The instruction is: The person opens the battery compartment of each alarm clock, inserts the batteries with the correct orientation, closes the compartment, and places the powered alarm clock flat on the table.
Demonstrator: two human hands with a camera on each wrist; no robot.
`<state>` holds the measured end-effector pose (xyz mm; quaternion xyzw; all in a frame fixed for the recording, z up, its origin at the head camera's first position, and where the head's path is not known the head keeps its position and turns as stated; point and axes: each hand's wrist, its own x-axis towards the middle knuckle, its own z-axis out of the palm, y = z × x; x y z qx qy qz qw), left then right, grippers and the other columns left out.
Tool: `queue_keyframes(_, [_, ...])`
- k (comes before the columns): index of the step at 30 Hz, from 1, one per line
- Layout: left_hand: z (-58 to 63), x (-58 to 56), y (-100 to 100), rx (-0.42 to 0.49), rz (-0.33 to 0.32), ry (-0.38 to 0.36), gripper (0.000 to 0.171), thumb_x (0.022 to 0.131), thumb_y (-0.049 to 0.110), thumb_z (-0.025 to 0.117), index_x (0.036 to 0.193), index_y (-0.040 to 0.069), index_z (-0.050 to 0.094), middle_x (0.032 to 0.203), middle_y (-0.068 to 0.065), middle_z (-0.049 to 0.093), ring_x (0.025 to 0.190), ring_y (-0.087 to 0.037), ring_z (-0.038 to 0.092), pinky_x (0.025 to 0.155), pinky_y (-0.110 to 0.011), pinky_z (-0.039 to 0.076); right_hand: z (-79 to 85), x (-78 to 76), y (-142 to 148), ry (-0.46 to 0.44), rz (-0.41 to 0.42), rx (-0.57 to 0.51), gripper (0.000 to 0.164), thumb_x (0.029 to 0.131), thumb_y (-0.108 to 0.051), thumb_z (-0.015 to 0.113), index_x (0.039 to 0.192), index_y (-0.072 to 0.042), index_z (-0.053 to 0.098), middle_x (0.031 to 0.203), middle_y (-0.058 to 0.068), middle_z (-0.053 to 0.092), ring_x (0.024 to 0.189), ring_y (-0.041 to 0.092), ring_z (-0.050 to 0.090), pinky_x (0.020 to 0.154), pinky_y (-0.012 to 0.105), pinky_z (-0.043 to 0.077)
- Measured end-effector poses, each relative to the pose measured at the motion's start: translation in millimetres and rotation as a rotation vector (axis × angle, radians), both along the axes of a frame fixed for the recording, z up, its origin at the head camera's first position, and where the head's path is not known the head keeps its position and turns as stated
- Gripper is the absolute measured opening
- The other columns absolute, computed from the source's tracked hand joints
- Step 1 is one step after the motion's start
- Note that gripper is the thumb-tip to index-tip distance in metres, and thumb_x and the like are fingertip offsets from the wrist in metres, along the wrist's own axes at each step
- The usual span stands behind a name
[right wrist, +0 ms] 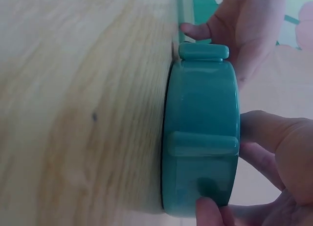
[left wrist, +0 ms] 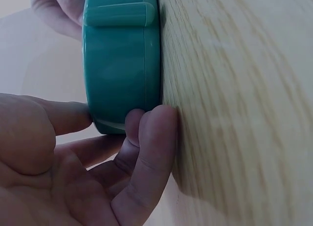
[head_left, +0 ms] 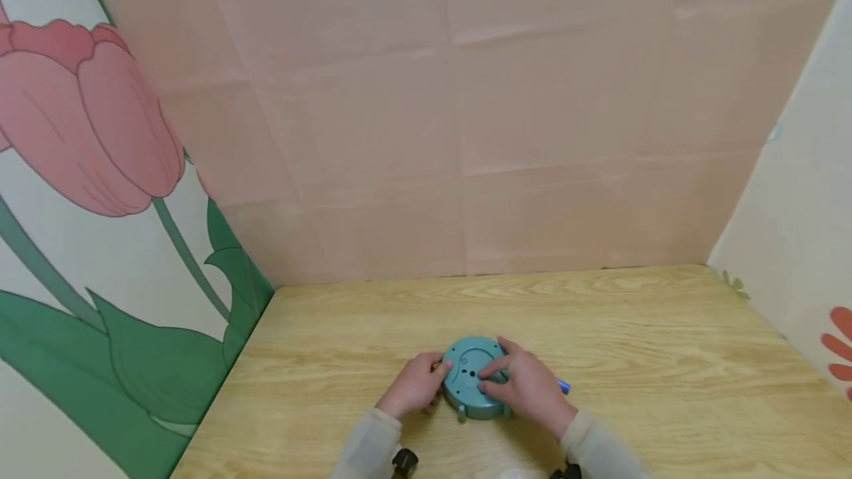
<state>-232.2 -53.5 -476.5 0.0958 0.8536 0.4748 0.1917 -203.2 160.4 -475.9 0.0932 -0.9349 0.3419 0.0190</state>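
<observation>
A round teal clock (head_left: 474, 406) lies flat on the wooden table, its back facing up, with two stubby feet toward me. My left hand (head_left: 414, 384) grips its left side, thumb on the upper rim and fingers against the side wall, as the left wrist view shows. Over the right part of the back, my right hand (head_left: 529, 390) has thumb and forefinger bent close together on the surface, and another finger touches the side in the right wrist view. Whether a small part sits between those fingertips is hidden. Both feet (right wrist: 203, 144) show in the right wrist view.
Just right of my right hand, a blue cylindrical thing (head_left: 563, 386) is partly covered by that hand. A pale, clear item (head_left: 514, 474) shows at the bottom edge. Behind the table (head_left: 333, 331) stands a pinkish covered wall (head_left: 459, 131); a tulip-painted wall (head_left: 100, 124) is at left.
</observation>
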Motion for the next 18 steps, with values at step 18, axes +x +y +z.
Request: queue_keyframes(18, [-0.8,1.9,1.8,0.008,0.003,0.030,0.047,0.106,0.029,0.050,0.142,-0.002,0.051,0.074,-0.009,0.057,0.058,-0.020,0.055,0.049,-0.036,0.052,2.1,7.1,-4.9,0.136,-0.002,0.114,0.008,0.080,-0.027,0.085,0.087,-0.026,0.081,0.136,0.029,0.056,0.118,0.045,0.060,0.096,0.058,0.050])
